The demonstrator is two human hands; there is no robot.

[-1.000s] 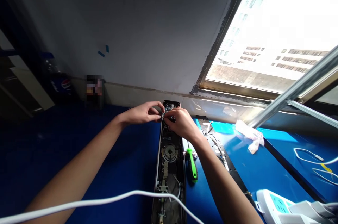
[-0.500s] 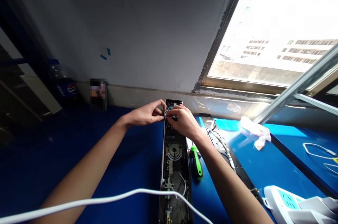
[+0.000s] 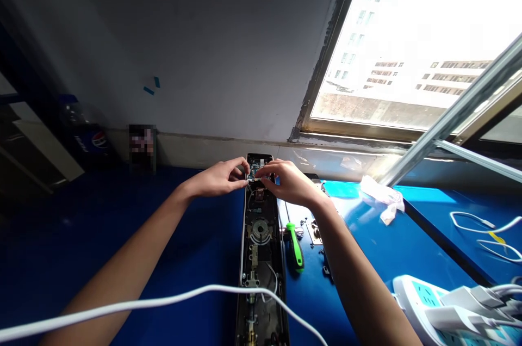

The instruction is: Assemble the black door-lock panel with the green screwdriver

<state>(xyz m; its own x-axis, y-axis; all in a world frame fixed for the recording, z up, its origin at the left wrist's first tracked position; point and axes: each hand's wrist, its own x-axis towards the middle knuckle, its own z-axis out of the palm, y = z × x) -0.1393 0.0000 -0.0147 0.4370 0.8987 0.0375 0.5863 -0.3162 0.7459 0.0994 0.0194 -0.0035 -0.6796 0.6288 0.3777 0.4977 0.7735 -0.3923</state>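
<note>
An opened, long black lock-like housing lies lengthwise in front of me, its metal parts and round disc exposed. At its far end is a circuit board. My left hand reaches in from the left, thumb and index finger pinched at the housing's edge on a thin pale wire. Across the board, my right hand has its thumb and fingertips bent together close to the wire's end; what they grip is too small to make out. A green-handled screwdriver lies right of the housing.
A thick white cable crosses the foreground over the housing. Small screws and metal parts lie partly behind my right forearm. At right are a power strip, a crumpled plastic bag and a white cord. The wall and window stand behind.
The view has shifted, moving the scene slightly left. My right hand has lifted and drawn back a little, uncovering more of the circuit board. My left hand keeps its pinch at the housing's edge.
</note>
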